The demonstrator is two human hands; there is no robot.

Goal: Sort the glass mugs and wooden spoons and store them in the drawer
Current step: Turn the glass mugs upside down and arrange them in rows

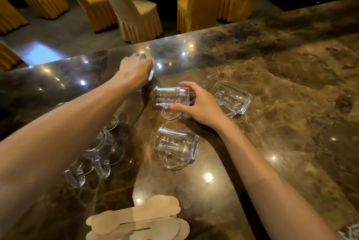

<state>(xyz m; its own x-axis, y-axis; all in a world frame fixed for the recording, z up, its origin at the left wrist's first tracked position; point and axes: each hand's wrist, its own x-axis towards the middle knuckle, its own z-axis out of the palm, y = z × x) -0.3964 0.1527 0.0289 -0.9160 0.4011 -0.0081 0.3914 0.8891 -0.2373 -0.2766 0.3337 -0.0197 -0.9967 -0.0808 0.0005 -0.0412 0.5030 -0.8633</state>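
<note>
My right hand (202, 106) grasps a tipped glass mug (171, 96) beyond the wooden spoons (139, 218); my left hand (136, 69) clenches another mug (150, 74). Best lifted gently off the bench (272, 84).

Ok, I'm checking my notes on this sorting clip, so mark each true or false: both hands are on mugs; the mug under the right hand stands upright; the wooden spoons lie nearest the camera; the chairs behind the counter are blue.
1. Both hands are on mugs. True: the left hand grips a far mug, and the right hand holds the middle mug.
2. The middle mug stands upright. False: it lies on its side.
3. The wooden spoons lie nearest the camera. True.
4. The chairs are blue. False: they have yellow covers.
</note>
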